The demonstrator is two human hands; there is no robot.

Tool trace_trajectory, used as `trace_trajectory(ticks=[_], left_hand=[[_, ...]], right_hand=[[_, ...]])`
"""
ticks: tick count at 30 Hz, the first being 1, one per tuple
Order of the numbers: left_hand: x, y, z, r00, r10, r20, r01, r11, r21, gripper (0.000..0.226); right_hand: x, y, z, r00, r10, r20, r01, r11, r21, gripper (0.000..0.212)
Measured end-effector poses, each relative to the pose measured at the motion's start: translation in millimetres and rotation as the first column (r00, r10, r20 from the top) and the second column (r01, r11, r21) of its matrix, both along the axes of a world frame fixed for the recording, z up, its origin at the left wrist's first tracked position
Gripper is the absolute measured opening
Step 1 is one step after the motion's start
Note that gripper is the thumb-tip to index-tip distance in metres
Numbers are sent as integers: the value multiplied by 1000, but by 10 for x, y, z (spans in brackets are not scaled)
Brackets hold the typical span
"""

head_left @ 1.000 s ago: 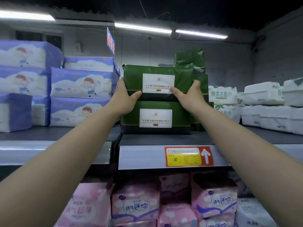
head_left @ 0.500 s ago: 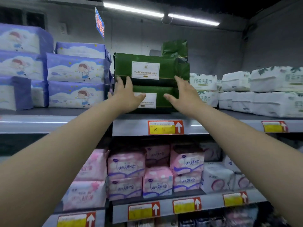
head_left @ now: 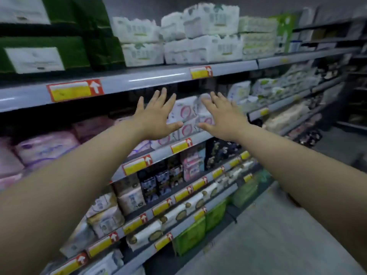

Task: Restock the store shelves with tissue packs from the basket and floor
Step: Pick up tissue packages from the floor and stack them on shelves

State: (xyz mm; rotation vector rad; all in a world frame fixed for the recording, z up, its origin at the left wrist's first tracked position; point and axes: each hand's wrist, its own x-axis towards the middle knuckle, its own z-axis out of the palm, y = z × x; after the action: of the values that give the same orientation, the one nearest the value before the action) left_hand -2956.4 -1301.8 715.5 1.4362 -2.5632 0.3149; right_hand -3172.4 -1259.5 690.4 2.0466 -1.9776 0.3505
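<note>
Left hand [head_left: 156, 120] and right hand [head_left: 220, 118] both spread, grip empty. Green tissue packs [head_left: 75, 52] sit stacked top left on the upper shelf [head_left: 149, 78]; near its edge, that stack could tip forward.

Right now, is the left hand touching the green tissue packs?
Apart. The head view shows the left hand open, below the grey shelf edge, while the green tissue packs sit above it, far left.

Both forearms are bare along their whole visible length, as are the left hand [head_left: 156, 118] and right hand [head_left: 222, 118]; the nails seem trimmed short, though motion blur softens them
</note>
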Motion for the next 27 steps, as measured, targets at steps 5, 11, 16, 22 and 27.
trace_trajectory(ticks=[5,11,16,22,27], left_hand=[[-1060,227,-592,957,-222,186,208,974,92,92],[-2322,634,-1235,836,-475,275,414,875,252,96],[-3292,1051,-1947,650,-695,306,607,718,340,97],[-4227,1511,-2907,388,-870,303,708,492,507,94],[-4702,1793,-3826,146,-932,333,714,332,617,94]], right_hand=[[-914,781,-668,973,-225,-41,229,959,169,89],[-1705,1726,-1359,869,-492,51,464,847,258,89],[-2184,2471,-2089,701,-704,116,628,686,367,89],[-2388,3232,-3082,376,-915,143,735,389,556,89],[-2336,3662,-3911,108,-983,151,711,183,679,89]])
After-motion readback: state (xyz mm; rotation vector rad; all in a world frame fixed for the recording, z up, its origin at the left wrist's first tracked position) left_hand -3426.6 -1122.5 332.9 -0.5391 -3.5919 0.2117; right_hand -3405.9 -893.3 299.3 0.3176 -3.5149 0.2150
